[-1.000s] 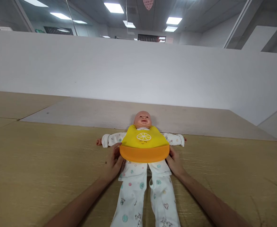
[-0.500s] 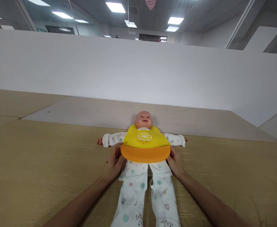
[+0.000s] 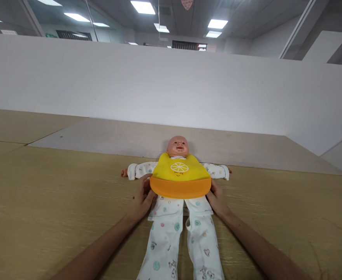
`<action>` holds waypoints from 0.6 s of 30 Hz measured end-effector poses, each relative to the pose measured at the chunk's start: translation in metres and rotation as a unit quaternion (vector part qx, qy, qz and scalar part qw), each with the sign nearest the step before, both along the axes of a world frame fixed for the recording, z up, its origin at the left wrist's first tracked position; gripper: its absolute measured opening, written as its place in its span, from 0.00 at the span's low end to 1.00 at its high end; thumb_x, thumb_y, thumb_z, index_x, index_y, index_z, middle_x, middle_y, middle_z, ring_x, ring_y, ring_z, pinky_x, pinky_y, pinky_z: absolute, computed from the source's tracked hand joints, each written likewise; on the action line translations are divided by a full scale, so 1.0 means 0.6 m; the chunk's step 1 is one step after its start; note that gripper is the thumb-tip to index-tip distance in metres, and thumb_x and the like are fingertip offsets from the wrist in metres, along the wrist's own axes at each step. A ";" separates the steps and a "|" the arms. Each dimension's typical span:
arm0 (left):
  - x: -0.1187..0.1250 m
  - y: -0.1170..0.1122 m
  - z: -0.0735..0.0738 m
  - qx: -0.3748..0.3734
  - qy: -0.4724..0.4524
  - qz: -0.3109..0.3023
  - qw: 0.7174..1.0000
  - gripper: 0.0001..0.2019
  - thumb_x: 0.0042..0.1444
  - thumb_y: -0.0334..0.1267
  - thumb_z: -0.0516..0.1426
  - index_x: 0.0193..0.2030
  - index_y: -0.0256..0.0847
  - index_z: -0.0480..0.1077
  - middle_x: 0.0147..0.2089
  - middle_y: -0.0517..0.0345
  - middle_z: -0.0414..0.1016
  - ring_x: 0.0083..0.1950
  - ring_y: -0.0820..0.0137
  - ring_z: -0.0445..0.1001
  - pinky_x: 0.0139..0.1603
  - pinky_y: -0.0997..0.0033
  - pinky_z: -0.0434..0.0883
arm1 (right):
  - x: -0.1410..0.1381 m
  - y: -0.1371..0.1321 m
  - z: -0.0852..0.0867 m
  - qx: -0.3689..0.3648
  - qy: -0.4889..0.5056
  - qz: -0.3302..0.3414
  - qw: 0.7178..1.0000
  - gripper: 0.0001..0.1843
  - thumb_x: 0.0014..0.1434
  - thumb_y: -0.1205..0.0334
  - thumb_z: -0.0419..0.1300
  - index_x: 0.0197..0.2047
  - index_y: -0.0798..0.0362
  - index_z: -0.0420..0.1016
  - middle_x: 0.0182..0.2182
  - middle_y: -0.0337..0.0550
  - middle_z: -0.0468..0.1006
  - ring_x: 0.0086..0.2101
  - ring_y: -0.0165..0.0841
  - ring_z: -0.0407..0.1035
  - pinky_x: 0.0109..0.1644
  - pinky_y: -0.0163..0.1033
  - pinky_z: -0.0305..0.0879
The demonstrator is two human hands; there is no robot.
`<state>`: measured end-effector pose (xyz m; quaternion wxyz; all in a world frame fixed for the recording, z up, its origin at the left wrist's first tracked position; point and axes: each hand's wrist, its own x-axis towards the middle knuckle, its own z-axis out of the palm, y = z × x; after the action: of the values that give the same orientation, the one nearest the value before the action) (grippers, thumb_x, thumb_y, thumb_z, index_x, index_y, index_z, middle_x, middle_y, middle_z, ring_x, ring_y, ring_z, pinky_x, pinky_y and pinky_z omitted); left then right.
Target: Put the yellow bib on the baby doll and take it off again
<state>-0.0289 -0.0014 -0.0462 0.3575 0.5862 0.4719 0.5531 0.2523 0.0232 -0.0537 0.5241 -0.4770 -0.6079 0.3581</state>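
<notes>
A baby doll (image 3: 177,146) lies on its back on the tan mat (image 3: 42,202), arms spread, dressed in a white patterned sleepsuit (image 3: 166,237). A yellow bib with an orange catch pocket (image 3: 180,178) covers its chest. My left hand (image 3: 141,198) rests against the doll's left side at the bib's lower corner, fingers curled round the waist. My right hand (image 3: 216,199) presses the opposite side at the bib's other corner, fingers likewise wrapped on the doll's body.
A white partition wall (image 3: 171,85) runs behind the doll's head and angles in at the right. A paler strip of floor (image 3: 115,138) lies between wall and mat. Ceiling lights show above.
Hardly anything has moved; the view has drifted slightly, and both hands stay at the doll's sides by the bib.
</notes>
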 end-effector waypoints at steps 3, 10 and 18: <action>0.001 0.000 0.005 -0.006 0.016 0.011 1.000 0.22 0.57 0.44 0.55 0.57 0.42 0.57 0.44 0.52 0.76 0.42 0.66 0.76 0.42 0.65 0.73 | 0.001 0.000 0.000 0.002 0.001 0.003 1.000 0.16 0.55 0.58 0.57 0.45 0.54 0.73 0.42 0.45 0.79 0.39 0.34 0.72 0.43 0.38 0.69; 0.000 0.003 0.000 -0.005 0.031 0.011 0.999 0.21 0.59 0.43 0.53 0.57 0.42 0.56 0.45 0.51 0.76 0.42 0.67 0.75 0.42 0.65 0.73 | 0.001 0.000 0.000 0.007 -0.008 -0.001 1.000 0.14 0.55 0.59 0.57 0.44 0.53 0.74 0.39 0.44 0.79 0.39 0.34 0.71 0.43 0.38 0.69; -0.004 0.011 -0.007 0.006 0.060 0.021 0.998 0.20 0.59 0.42 0.52 0.57 0.41 0.58 0.46 0.49 0.76 0.44 0.66 0.75 0.45 0.63 0.72 | 0.002 0.001 -0.001 0.008 -0.022 0.003 1.000 0.14 0.55 0.59 0.56 0.44 0.53 0.73 0.39 0.44 0.79 0.38 0.34 0.71 0.42 0.38 0.69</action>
<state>-0.0314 0.0053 -0.0503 0.3136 0.6105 0.5013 0.5268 0.2536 0.0239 -0.0546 0.5133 -0.4788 -0.6236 0.3440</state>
